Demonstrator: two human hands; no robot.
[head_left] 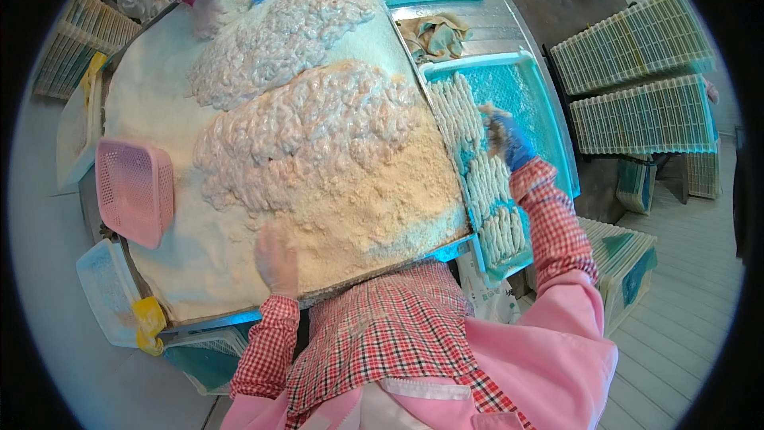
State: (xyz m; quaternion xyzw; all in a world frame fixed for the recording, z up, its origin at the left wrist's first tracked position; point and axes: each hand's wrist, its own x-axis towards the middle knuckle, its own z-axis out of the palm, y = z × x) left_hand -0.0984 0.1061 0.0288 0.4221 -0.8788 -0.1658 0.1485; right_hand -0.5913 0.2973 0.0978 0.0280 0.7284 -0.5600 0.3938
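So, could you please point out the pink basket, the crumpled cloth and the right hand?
Pink basket [162, 193], head view: its right wall.
Crumpled cloth [435, 37], head view: its middle folds.
Right hand [509, 139], head view: its middle.

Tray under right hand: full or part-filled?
Part-filled: in the tray, pale strips line the left side; blue base shows on the right.

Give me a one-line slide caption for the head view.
Right hand at a blue tray of pale strips; left hand at the beige powder beside a heap of glistening pieces.
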